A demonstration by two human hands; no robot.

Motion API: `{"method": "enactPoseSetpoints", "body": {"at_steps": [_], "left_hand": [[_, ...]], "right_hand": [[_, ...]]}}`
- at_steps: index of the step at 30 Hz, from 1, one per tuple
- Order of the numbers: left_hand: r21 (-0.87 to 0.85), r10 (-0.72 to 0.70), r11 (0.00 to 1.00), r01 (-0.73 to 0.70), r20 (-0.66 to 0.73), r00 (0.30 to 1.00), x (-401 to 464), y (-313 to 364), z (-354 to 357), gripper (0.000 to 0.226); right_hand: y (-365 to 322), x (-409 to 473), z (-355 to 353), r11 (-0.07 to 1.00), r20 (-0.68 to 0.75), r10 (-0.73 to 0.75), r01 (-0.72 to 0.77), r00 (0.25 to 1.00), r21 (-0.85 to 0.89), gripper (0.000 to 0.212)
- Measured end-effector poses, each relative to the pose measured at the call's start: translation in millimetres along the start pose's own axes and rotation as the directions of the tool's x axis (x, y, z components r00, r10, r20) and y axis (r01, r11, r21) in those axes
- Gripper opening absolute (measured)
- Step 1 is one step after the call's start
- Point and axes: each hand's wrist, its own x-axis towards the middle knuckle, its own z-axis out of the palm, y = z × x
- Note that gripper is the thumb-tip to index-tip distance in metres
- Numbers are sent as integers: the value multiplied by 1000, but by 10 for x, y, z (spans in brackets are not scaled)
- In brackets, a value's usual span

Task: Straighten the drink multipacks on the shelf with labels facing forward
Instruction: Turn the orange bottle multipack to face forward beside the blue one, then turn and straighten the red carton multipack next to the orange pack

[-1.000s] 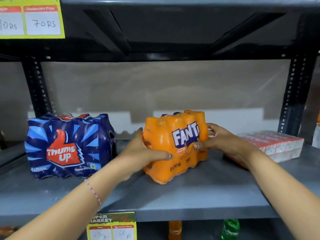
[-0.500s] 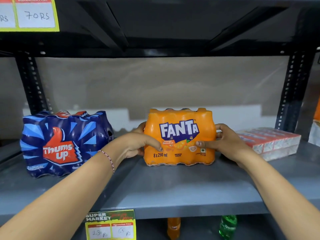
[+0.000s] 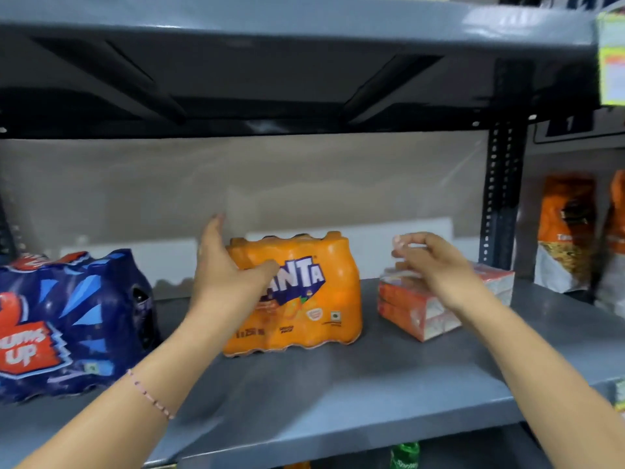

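Shelf [image 3: 338,384]: grey metal board under a dark upper shelf, pale wall behind, perforated upright [image 3: 500,198] at right.
Thums Up pack [image 3: 67,319]: blue multipack at far left, label turned partly toward the front, partly cut off by the frame edge.
Fanta pack [image 3: 304,299]: orange multipack mid-shelf, upright, label facing forward.
Carton pack [image 3: 436,309]: red-and-white, lying angled right of the Fanta pack, apart from it.
Snack bags [image 3: 568,231]: orange, in the next bay beyond the upright.
Left hand [image 3: 226,265]: fingers spread wide, covering the Fanta label's first letters; whether it touches the pack cannot be told.
Right hand [image 3: 436,265]: blurred, fingers loosely curled over the carton pack, gripping nothing.
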Motion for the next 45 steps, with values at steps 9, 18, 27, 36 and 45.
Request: {"method": "enactPoseSetpoints", "body": {"at_steps": [9,18,27,36,45], "left_hand": [[-78,-399,791,607,686,608,-549,470,1523,16],[-46,-486,792,609,558,673,-388,197,2218,24],[-136,-281,921,366,419,863,-576,189,2125,58],[122,61,983,-134,472,879,-576,91,2103,71],[-95,-199,961,261,421,885,-745,475,2043,30]], "right_hand": [[526,911,-1320,842,-117,-30,-38,993,-539,49],[1116,1299,-1564,706,9,382,-285,924,-648,80],[1133,926,-1804,923,32,66,-48,997,-382,51],[1221,853,-2037,979,121,38,-13,992,-204,15],[950,1111,-1935,926,151,258,-289,954,244,63]]}}
